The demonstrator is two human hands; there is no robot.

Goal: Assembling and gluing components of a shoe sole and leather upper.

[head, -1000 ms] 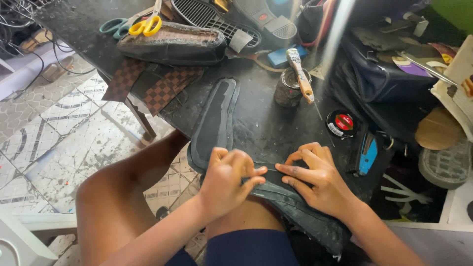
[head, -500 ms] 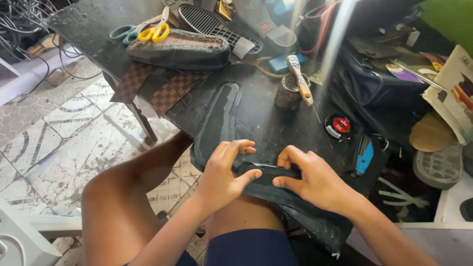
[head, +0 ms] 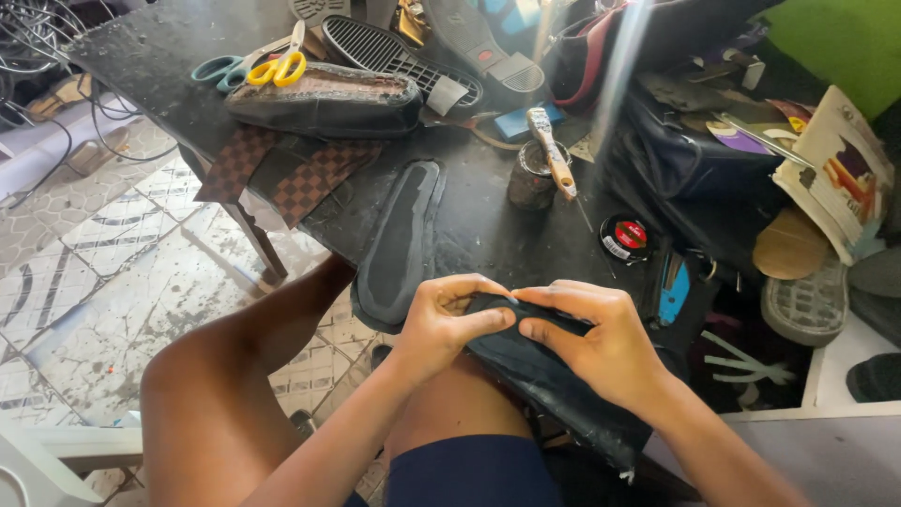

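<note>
Both hands press a black shoe piece (head: 554, 380) on the lap, lower centre of the frame.

Left hand (head: 449, 317) and right hand (head: 601, 338) close on its upper edge, thumbs meeting; an insole (head: 402, 239) lies unused above. The work looks midway, and the hands cover the edge.

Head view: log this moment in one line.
left hand grip: black rubber shoe sole | right hand grip: same sole | sole: over lap, at dark worktable edge
</note>
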